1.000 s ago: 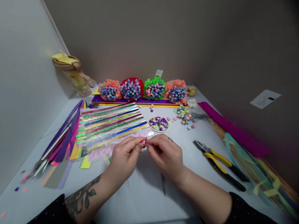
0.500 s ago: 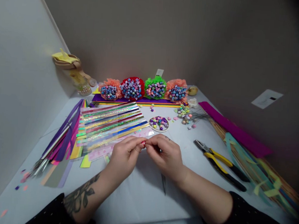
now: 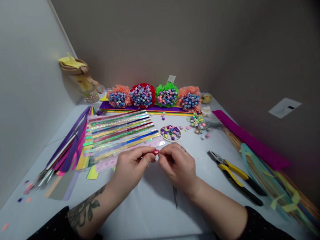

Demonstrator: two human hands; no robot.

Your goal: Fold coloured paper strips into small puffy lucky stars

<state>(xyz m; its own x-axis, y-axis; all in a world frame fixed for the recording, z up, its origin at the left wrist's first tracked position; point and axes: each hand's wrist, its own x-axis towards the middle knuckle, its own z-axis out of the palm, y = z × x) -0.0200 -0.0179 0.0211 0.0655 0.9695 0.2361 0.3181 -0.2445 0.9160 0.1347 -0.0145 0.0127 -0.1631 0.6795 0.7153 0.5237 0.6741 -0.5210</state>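
A small dark-pink folded paper star (image 3: 156,152) is pinched between the thumb and forefinger of my left hand (image 3: 135,165). My right hand (image 3: 177,168) is closed, its thumb and fingertip pinching at the star's right side. Below my right hand a thin, pointed dark metal tool (image 3: 174,197) shows; its other end is hidden, and I cannot tell whether it lies on the table or sits in the palm. Just beyond my hands stands a round dish (image 3: 170,139) of small paper stars. Shiny striped paper strips (image 3: 123,132) lie to its left.
Yellow-and-black pliers (image 3: 235,176) lie at the right, beside wooden sticks and ribbons (image 3: 271,179). Several star-filled crepe paper flowers (image 3: 166,95) line the back. Wired paper stars (image 3: 198,122) lie before them. Loose paper strips (image 3: 68,179) spread at left, near a glass jar (image 3: 90,94).
My hands have drawn slightly apart, and more of the pink star shows between the fingertips. The view has shifted a little; the things on the table stay put.
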